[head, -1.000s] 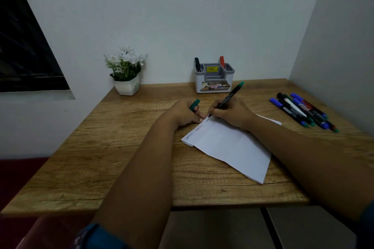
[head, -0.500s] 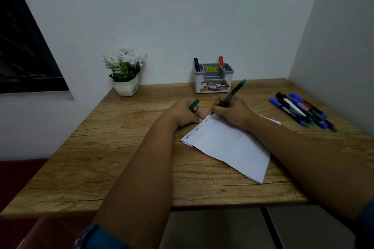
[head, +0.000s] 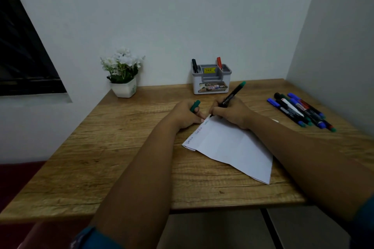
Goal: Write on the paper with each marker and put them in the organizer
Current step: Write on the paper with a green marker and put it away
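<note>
A white sheet of paper (head: pixel 230 147) lies at an angle on the wooden table (head: pixel 125 159), with three handwritten words along its left edge. My right hand (head: pixel 232 114) grips a black marker with a green end (head: pixel 232 94), its tip touching the paper's top corner. My left hand (head: pixel 187 115) rests its fingertips on the paper and holds the green cap (head: pixel 195 105). A grey and white organizer (head: pixel 211 82) stands at the back with a black marker (head: pixel 194 65) and a red marker (head: pixel 219 62) in it.
Several loose markers (head: pixel 299 110), blue, green, black and red, lie in a row at the right, close to the side wall. A white pot of white flowers (head: pixel 123 75) stands at the back left. A dark window (head: pixel 22 50) is on the left.
The marker tip has crept slightly along the top edge as the third word grows. My left hand has stayed put with the cap.
</note>
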